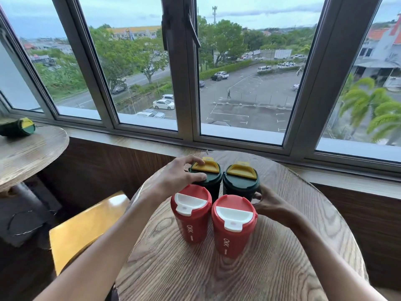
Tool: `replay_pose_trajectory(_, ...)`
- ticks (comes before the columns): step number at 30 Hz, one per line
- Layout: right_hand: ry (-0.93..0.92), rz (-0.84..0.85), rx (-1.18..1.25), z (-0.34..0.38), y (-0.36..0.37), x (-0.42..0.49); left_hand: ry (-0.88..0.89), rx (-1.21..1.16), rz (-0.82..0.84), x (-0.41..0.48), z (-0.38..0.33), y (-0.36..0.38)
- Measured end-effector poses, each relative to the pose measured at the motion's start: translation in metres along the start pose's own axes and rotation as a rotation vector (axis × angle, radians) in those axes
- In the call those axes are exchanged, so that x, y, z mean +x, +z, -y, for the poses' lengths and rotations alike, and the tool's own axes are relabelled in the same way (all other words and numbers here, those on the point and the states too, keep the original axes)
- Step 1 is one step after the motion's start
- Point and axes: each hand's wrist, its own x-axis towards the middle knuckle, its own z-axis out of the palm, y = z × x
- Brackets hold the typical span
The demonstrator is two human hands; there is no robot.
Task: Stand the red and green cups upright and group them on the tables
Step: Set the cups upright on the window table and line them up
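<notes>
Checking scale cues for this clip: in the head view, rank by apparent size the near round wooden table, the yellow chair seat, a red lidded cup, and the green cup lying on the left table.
1. Near round wooden table
2. Yellow chair seat
3. Red lidded cup
4. Green cup lying on its side, though it is farther away, so its smaller look is unsure.

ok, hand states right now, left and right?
Left hand: open, fingers resting on the left green cup lid.
Right hand: fingers against the right green cup; grip cannot be told.
</notes>
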Motion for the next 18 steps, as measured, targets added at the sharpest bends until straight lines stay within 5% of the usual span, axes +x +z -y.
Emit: replay_pose_trajectory(18, 0.115, 0.139, -0.025, 0.021, -0.011, -0.004, 0.043, 0.003, 0.001, 0.000, 0.006, 0.001)
